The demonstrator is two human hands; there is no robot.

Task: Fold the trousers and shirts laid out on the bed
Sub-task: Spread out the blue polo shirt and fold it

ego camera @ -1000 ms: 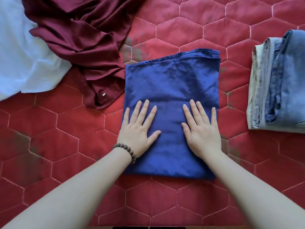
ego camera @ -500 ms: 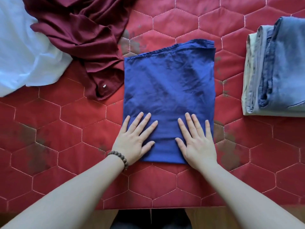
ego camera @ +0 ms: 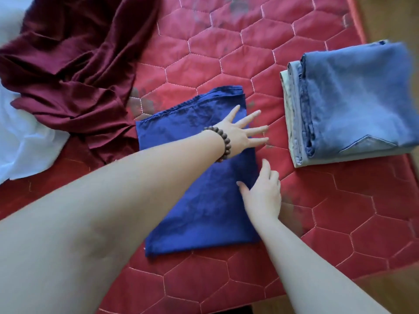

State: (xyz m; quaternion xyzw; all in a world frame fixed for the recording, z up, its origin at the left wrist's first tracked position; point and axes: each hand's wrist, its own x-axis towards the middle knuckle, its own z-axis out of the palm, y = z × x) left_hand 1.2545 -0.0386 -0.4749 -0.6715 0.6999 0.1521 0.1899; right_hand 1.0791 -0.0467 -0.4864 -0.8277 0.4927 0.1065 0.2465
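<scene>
Near the middle of the bed (ego camera: 294,234), toward its near edge, a blue garment (ego camera: 199,200) lies folded into a flat rectangle on the red quilted cover. The person's left hand (ego camera: 240,137), a bead bracelet (ego camera: 223,143) at the wrist, reaches across it with fingers straight and spread, the palm over the far right corner of the blue cloth and the fingertips out past its edge over the quilt. The right hand (ego camera: 263,191) sits at the garment's right edge, fingers relaxed and flat; neither hand grasps anything, though I cannot tell whether the fingertips are tucked beneath the fold.

By the look of things the work is partly done. At the right edge of the bed a stack of folded jeans (ego camera: 353,105) is squared up and finished, well apart from the hands. The blue piece seems folded too and, I would judge, is about to be slid or lifted toward that stack. Left to do are a dark red garment (ego camera: 74,71) lying crumpled at the far left of the bed, its hem touching the blue cloth's far left corner, and a white garment (ego camera: 25,143) spread at the left edge, partly beneath the red one.

Nothing lies between the blue piece and the jeans. The floor (ego camera: 390,17) shows past the right edge of the bed.
</scene>
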